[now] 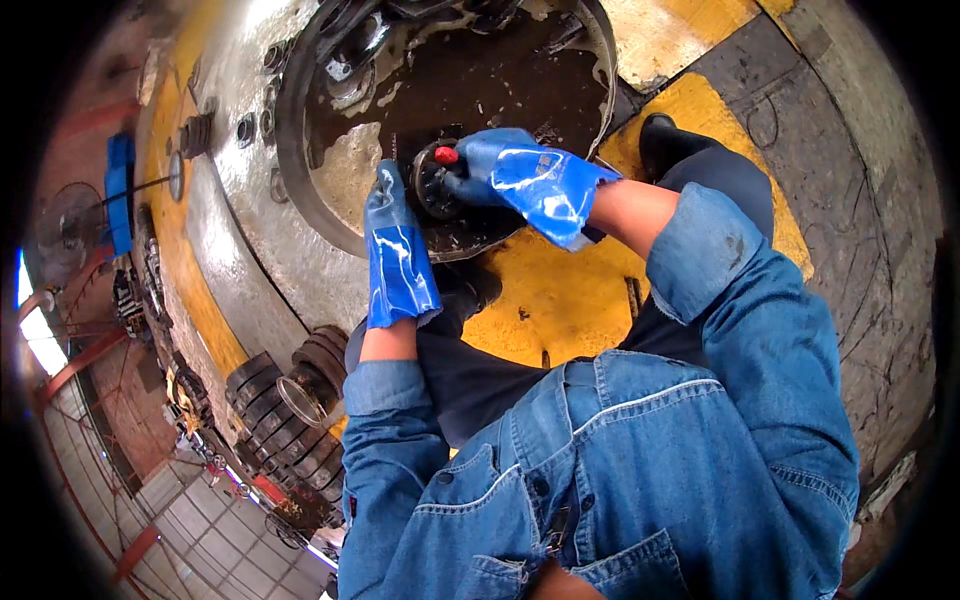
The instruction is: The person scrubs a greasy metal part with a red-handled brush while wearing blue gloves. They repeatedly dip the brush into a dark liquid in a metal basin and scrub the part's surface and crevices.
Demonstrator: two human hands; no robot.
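Both my hands wear long blue rubber gloves and meet over the near edge of a wide, shallow round metal pan [291, 125] of dark, oily liquid. A black, greasy ring-shaped metal part [432, 190] sits between them. My left hand [388, 205] grips its left side, with some fingers hidden behind the part. My right hand [495, 170] is closed at the part's right side, around a small tool whose red end [446, 155] sticks out; the rest of that tool is hidden.
More dark metal parts [355, 50] lie at the pan's far left. Small rings [246, 128] stand on the wet floor outside it. Stacked ribbed black cylinders [280, 415] are to my left. A yellow floor plate [560, 300] lies between my legs. Further left stands a fan [70, 225].
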